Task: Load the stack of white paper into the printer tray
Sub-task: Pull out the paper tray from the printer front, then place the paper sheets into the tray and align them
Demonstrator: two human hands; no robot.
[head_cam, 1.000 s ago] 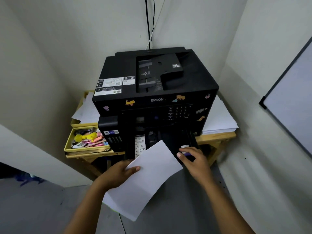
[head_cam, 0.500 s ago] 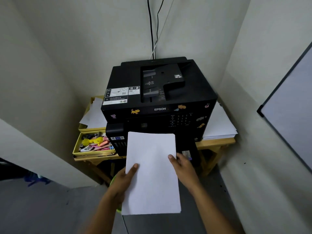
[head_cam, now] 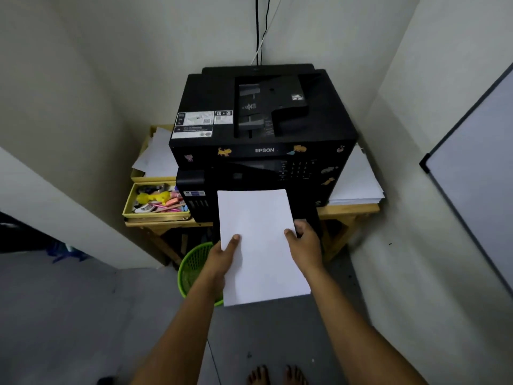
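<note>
A stack of white paper (head_cam: pixel 259 243) is held flat in front of the black Epson printer (head_cam: pixel 263 126), its far edge covering the printer's lower front. My left hand (head_cam: pixel 222 258) grips the paper's left edge with the thumb on top. My right hand (head_cam: pixel 304 241) grips the right edge, thumb on top, fingers beside the dark tray opening (head_cam: pixel 312 222). The tray itself is mostly hidden behind the paper.
The printer stands on a wooden table (head_cam: pixel 349 211) in a wall corner. Left of it are yellow trays of stationery (head_cam: pixel 155 201) and loose sheets (head_cam: pixel 158 157); right of it a paper pile (head_cam: pixel 355 184). A green basket (head_cam: pixel 194 269) sits on the floor below. A whiteboard (head_cam: pixel 477 162) hangs right.
The paper was turned from a slant in my left hand to straight, pointing at the printer front. My right hand left the tray and took the paper's right edge.
</note>
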